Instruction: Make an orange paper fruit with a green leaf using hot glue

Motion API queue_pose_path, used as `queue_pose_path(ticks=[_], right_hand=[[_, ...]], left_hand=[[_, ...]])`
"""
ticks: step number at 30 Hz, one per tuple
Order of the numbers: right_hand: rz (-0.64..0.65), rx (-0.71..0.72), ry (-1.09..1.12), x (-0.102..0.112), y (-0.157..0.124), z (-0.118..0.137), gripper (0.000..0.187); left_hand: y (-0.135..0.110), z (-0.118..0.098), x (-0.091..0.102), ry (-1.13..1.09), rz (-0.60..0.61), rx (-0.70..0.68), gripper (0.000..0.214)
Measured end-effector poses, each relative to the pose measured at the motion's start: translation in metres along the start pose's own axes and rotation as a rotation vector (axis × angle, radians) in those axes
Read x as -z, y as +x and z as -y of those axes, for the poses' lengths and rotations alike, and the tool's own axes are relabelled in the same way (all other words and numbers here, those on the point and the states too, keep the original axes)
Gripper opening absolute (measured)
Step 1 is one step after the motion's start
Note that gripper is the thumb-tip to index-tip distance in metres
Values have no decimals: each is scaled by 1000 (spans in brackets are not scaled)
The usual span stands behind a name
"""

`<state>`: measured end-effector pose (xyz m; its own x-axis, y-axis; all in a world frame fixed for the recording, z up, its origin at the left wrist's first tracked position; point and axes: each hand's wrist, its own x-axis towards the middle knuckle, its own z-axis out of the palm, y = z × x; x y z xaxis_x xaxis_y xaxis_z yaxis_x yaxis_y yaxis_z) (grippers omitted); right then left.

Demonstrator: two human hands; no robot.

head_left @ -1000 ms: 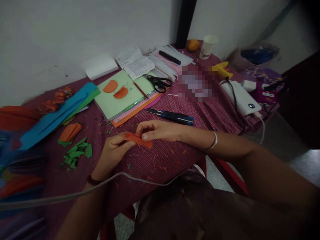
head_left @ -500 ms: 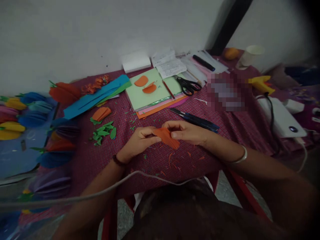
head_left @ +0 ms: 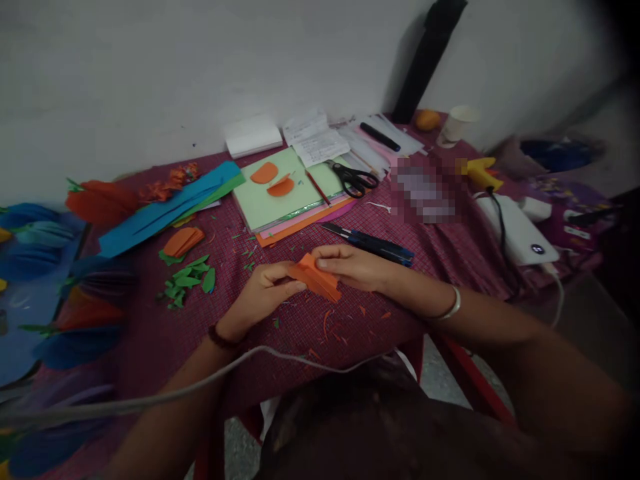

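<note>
Well, at the far left sit layered blue paper shapes [head_left: 27,260], with a pleated dark-blue-and-orange piece [head_left: 77,343] just to their right, blurred. Next, near the wall, comes a pleated orange paper piece with a green tip [head_left: 105,202], then crumpled orange paper [head_left: 173,181] behind a slanting bundle of turquoise paper strips [head_left: 167,208]. In front of those strips, a small stack of rounded orange paper cutouts [head_left: 184,241] leans on something green, and a heap of green leaf-shaped cutouts [head_left: 189,279] lies just nearer the person.

A white pad [head_left: 253,135] rests by the wall. Below it on the desk [head_left: 290,330], which wears a red checked cloth, pale green sheets [head_left: 263,207] carry two orange paper discs, a reddish pencil [head_left: 319,187] and black-handled scissors [head_left: 353,179], which reach past the sheets' right edge. In front of that pile, the left hand [head_left: 265,297] pinches the left end of a folded orange paper [head_left: 317,280], held above the desk between both hands. The right hand [head_left: 353,267] grips its upper right part, thumb against fingers.

Further right, a dark blue cutter [head_left: 383,247] lies just behind the right hand, then come a black marker [head_left: 380,137], an orange fruit [head_left: 427,120], a paper cup [head_left: 457,127], a yellow glue gun [head_left: 483,173] and a white power bank [head_left: 520,230].
</note>
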<state>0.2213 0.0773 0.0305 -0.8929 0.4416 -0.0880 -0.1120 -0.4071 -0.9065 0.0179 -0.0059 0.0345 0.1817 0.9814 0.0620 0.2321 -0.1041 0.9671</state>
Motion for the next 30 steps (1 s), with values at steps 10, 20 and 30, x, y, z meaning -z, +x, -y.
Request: queue_pose_path(ticks=[10, 20, 30], right_hand=[[-99, 176, -81, 0, 9, -1, 39], [63, 320, -152, 4, 5, 8, 30], [164, 255, -165, -1, 6, 5, 53]], left_hand=[[-1, -3, -8, 275, -65, -242, 17], [-7, 10, -3, 63, -127, 49, 19], [-11, 19, -1, -251, -20, 245, 24]])
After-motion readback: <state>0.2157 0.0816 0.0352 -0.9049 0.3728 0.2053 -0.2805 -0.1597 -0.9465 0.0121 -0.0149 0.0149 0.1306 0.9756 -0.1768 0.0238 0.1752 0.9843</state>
